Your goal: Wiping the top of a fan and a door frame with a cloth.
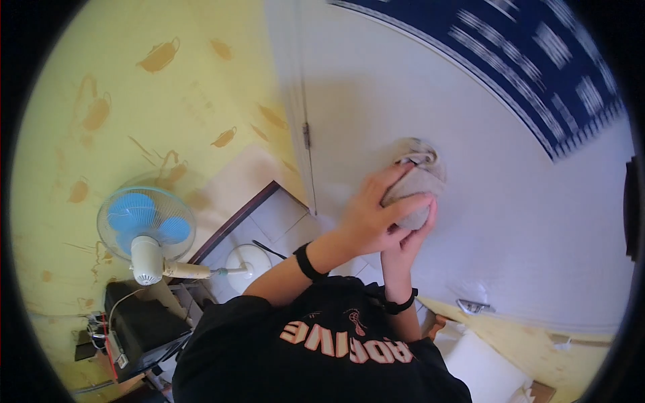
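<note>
A bundled, rolled grey-beige cloth (420, 181) is held up in front of the white door. My left hand (368, 209) wraps around its left side, fingers curled over it. From below, my right hand (410, 236) closes on its lower end, with the fingers and thumb pressed around it. Both hands sit close together on the bundle. The folded top of the cloth shows a loose twist, and its underside is partly hidden by my fingers. Whether the cloth touches the door cannot be made out.
The white door (524, 228) has a metal handle (475, 306) and a hinge (306, 136). A dark blue fringed cloth (537, 60) with white patterning hangs at upper right. A fan (144, 221) with blue blades stands at left, near a black box-shaped thing (138, 322).
</note>
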The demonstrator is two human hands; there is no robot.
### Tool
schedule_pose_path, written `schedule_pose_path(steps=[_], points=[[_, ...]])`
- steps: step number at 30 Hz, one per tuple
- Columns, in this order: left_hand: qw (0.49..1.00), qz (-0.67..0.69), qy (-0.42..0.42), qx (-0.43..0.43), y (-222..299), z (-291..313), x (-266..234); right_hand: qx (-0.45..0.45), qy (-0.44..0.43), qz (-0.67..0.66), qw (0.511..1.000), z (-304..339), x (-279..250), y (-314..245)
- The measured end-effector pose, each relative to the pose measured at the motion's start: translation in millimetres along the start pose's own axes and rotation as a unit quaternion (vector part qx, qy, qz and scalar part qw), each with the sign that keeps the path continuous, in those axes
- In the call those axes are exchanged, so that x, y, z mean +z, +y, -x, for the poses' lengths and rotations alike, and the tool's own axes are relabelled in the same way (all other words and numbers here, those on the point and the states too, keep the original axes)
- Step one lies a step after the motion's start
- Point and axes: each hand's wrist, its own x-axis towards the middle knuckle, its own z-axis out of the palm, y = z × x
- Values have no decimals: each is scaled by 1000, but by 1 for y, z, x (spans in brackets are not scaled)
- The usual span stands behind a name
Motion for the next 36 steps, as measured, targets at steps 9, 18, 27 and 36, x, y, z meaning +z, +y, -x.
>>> schedule_pose_path(steps=[9, 18, 27, 36], points=[[980, 88, 114, -134, -132, -29, -112, 10, -138, 108, 984, -83, 132, -78], [895, 191, 227, -333, -173, -3, -103, -131, -35, 160, 978, -68, 166, -70], [729, 446, 274, -441, -194, 19, -108, -285, -166, 228, 916, -82, 211, -70], [673, 473, 300, -483, -231, 56, -113, -216, -215, 248, 920, -70, 256, -40]])
